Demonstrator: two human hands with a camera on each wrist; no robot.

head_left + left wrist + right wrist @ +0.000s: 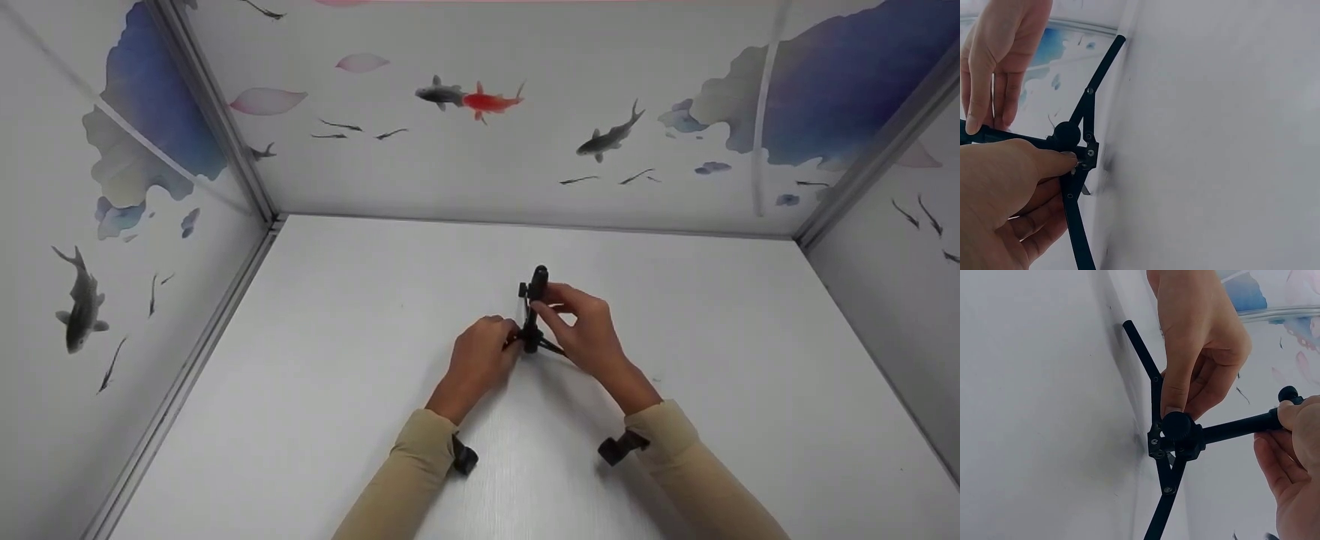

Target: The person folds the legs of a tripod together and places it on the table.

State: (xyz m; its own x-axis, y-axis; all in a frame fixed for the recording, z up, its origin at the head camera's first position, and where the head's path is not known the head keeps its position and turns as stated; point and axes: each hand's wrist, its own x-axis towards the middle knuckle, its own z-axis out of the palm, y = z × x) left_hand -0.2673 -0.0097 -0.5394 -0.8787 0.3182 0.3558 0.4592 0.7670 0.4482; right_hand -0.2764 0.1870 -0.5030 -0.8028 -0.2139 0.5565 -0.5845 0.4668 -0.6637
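A small black tripod (531, 342) stands on the white table with its legs spread. My left hand (480, 352) is low at its leg hub; in the left wrist view, its thumb and fingers pinch the hinged joint (1082, 160) beside a round knob (1067, 134). Higher up, my right hand (592, 330) pinches the upper column between thumb and fingers. The right wrist view shows the column (1235, 429) running from the hub to that hand, with a smaller knob (1288, 392) near the thumb. One leg (1143, 349) slants past the left hand.
White panels printed with fish and blue patches surround the white tabletop (337, 412) at the back and both sides. Grey metal strips (262, 225) line the corners. A small black camera is worn at the left cuff (465, 456) and another at the right (621, 448).
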